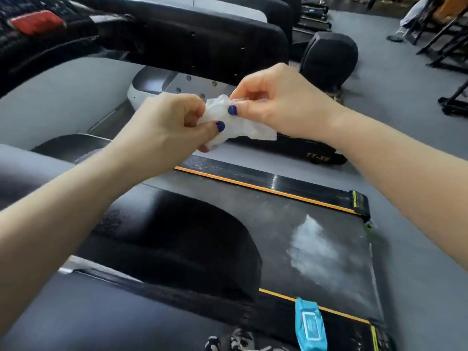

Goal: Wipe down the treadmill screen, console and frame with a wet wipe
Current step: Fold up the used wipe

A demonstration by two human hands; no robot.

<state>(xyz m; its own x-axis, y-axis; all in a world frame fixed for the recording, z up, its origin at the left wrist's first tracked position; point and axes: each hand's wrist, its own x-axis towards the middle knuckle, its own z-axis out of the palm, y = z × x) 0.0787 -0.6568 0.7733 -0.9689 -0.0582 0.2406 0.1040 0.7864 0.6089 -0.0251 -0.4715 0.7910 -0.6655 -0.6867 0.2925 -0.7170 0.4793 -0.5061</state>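
A crumpled white wet wipe [238, 125] hangs in the air between my two hands, above the treadmill. My left hand [174, 125] pinches its left part between thumb and curled fingers. My right hand [276, 102] pinches its upper right edge with thumb and forefinger. The treadmill's black console [33, 24] with a red button sits at the upper left, blurred. Its dark padded handrail [197, 44] runs across the top. The black belt [316, 244] with a pale smear lies below my hands. The screen is not visible.
A blue wet-wipe pack [310, 325] lies on the treadmill's side rail at the bottom, beside an orange stripe. A neighbouring treadmill deck [319, 153] stands beyond. Grey floor [405, 122] spreads to the right, with equipment frames [453, 46] and a seated person at the far top right.
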